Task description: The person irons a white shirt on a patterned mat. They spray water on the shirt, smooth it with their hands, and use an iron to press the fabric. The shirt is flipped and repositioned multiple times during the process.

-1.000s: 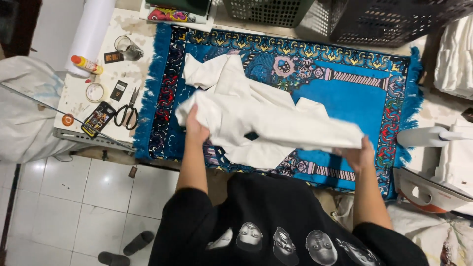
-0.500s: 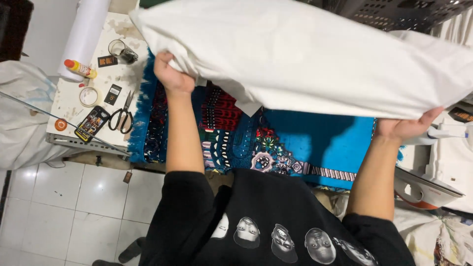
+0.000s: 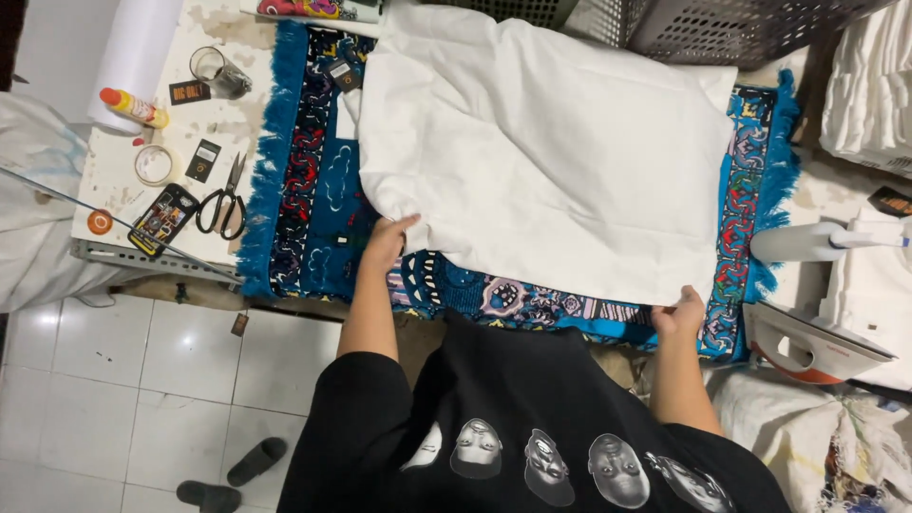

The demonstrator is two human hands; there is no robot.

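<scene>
A white garment (image 3: 551, 152) lies spread flat over a blue patterned rug (image 3: 313, 190) that covers the table. My left hand (image 3: 388, 239) pinches the garment's near left corner. At the near right corner, my right hand (image 3: 680, 313) grips the cloth's edge. Both arms reach forward from my black printed shirt (image 3: 532, 427).
Left of the rug lie black scissors (image 3: 223, 201), a phone (image 3: 163, 218), a tape roll (image 3: 154, 163), a glass (image 3: 211, 68) and a small bottle (image 3: 133, 106). A clothes iron (image 3: 807, 344) and a spray bottle (image 3: 826, 239) stand at the right. Grey baskets (image 3: 750, 28) sit at the back.
The garment was crumpled on the rug, then lifted and shaken open in the air; now it lies spread flat. Both hands have come down to its near corners.
</scene>
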